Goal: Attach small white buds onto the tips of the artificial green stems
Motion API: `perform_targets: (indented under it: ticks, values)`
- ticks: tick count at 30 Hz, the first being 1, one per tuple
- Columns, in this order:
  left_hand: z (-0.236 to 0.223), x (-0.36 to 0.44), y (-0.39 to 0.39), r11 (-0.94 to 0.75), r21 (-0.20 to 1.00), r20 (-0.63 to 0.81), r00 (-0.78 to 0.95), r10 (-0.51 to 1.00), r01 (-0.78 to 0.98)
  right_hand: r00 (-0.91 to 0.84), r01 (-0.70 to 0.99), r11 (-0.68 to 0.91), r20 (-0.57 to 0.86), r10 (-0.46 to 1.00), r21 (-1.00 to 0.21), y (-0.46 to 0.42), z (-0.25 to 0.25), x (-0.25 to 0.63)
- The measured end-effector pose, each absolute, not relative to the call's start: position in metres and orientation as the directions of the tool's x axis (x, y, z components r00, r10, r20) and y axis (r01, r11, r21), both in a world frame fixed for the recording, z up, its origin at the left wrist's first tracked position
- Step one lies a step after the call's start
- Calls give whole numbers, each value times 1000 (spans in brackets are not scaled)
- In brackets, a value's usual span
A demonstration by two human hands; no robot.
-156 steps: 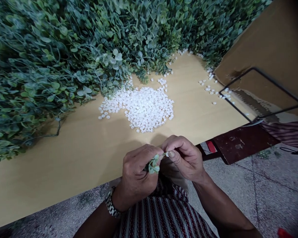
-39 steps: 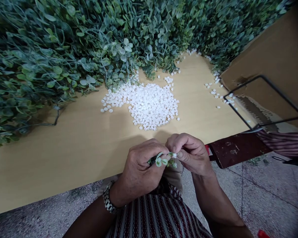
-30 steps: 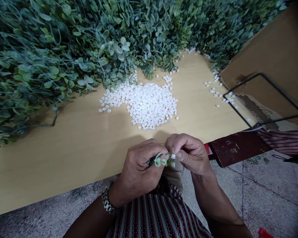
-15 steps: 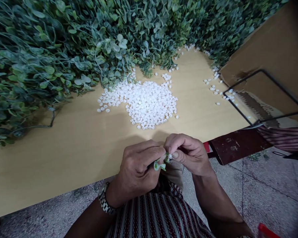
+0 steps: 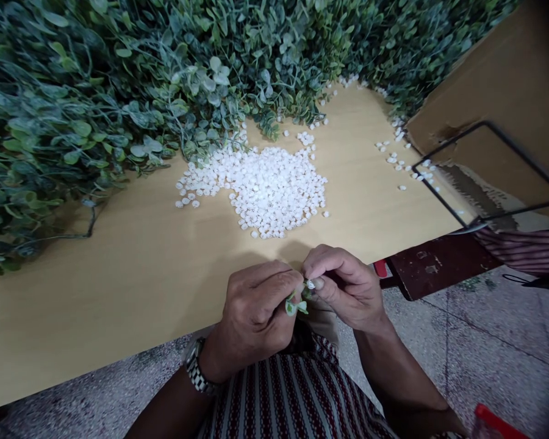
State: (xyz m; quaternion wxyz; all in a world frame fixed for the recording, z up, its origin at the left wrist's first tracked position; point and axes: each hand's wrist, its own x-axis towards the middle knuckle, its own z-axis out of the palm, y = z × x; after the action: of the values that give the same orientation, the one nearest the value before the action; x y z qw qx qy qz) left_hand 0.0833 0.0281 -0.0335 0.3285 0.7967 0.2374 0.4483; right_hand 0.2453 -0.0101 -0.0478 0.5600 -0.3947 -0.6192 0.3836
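Note:
My left hand [image 5: 255, 311] is closed round a small artificial green sprig [image 5: 295, 305], just off the near edge of the pale wooden table [image 5: 141, 268]. My right hand [image 5: 343, 283] pinches a tiny white bead [image 5: 310, 284] against the tip of that sprig. The two hands touch at the fingertips. A heap of small white beads [image 5: 265, 189] lies on the table just beyond them. A metal watch sits on my left wrist.
A big pile of artificial green foliage [image 5: 119, 79] covers the table's far and left side. Loose beads are scattered at the right near a cardboard box [image 5: 498, 79] and a black wire frame [image 5: 489, 177]. A dark red bench [image 5: 434, 265] stands at the right.
My hands have stayed together at the table's edge, working the sprig. The sprig has been drawn further into my left fist, so fewer leaves show.

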Motion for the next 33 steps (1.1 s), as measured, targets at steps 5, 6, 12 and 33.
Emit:
perform_targets:
  ticks: [5,6,12,33]
  values:
    - [-36,85,28,-653,754,552,467,691,74,-69,109,482,477,876,-869,-8,-47,245]
    - [-36,85,28,-648,758,548,466,694,73,-63,121,479,475,878,-870,-8,-47,245]
    - [-36,85,27,-638,764,531,471,704,94,-53,171,462,460,886,-870,-10,-47,247]
    - [-30,86,29,-656,751,514,558,651,73,-367,-58,97,111,923,-994,9,-31,266]
